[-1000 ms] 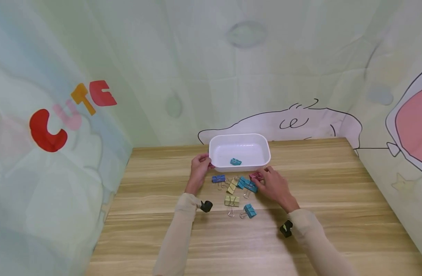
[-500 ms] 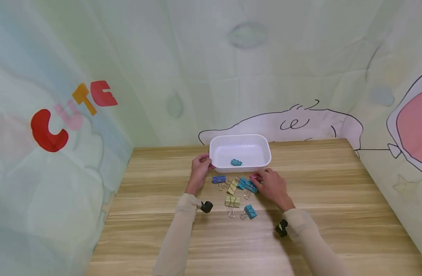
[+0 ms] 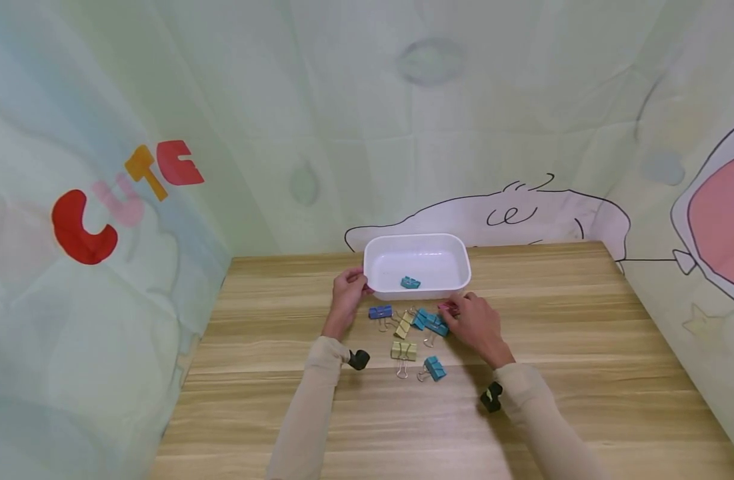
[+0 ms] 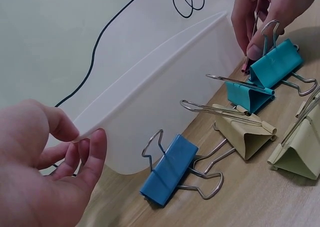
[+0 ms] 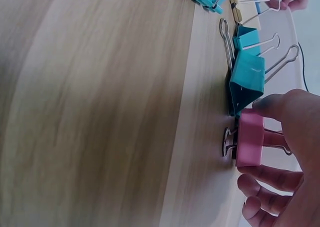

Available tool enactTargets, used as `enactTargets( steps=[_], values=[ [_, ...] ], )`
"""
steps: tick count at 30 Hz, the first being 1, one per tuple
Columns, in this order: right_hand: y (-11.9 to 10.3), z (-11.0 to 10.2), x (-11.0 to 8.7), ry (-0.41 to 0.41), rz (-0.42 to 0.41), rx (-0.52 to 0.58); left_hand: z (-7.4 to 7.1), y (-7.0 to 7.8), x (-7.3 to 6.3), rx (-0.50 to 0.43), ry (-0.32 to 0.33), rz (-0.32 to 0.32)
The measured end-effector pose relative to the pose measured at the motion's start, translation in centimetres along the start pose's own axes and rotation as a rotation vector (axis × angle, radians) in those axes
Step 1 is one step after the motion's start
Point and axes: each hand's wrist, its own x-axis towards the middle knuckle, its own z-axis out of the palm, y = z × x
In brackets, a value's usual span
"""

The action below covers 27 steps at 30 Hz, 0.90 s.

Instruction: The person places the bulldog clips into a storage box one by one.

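My left hand [image 3: 346, 295] pinches the rim of a white plastic container [image 4: 150, 117] at its near left corner, thumb on top and fingers below. At the container's near right side, my right hand [image 3: 477, 323] grips a pink binder clip [image 5: 250, 137] between thumb and fingers; its wire handles show in the right wrist view. Close beside the thumb lies a teal binder clip [image 5: 248, 74], with another teal clip [image 4: 247, 97] against it. A blue binder clip [image 4: 170, 169] sits nearest my left hand. Inside the container rests one small teal clip [image 3: 410, 283].
Two pale yellow binder clips, an upper one [image 3: 405, 325] and a lower one [image 3: 404, 351], lie in front of the container. Nearer me is a separate teal clip [image 3: 435, 368]. The wooden table [image 3: 271, 400] meets a printed cloth backdrop [image 3: 253, 167] at the back.
My right hand has shifted slightly at the pink binder clip, and less of the clip shows past the fingers. My left hand stays on the container rim; the other clips lie as before.
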Motion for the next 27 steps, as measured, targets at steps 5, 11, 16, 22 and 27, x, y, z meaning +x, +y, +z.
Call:
enactTargets(
  steps=[5,11,16,22,27],
  values=[
    [0.3,-0.2,-0.2,-0.006,0.018,-0.016,0.0,0.0,0.1,-0.008,0.007,-0.005],
    [0.9,-0.7,-0.6,-0.008,0.025,-0.022,0.1,0.0,0.1,-0.016,0.012,0.0],
    [1.9,-1.4,-0.8,0.013,0.029,-0.036,0.0,0.1,0.0,-0.002,0.008,0.011],
    [3.0,-3.0,-1.0,0.007,0.062,-0.059,0.1,0.0,0.0,-0.002,0.0,0.005],
    [3.7,-4.8,-0.8,0.027,0.079,-0.067,0.1,0.1,0.0,-0.006,0.001,0.0]
  ],
)
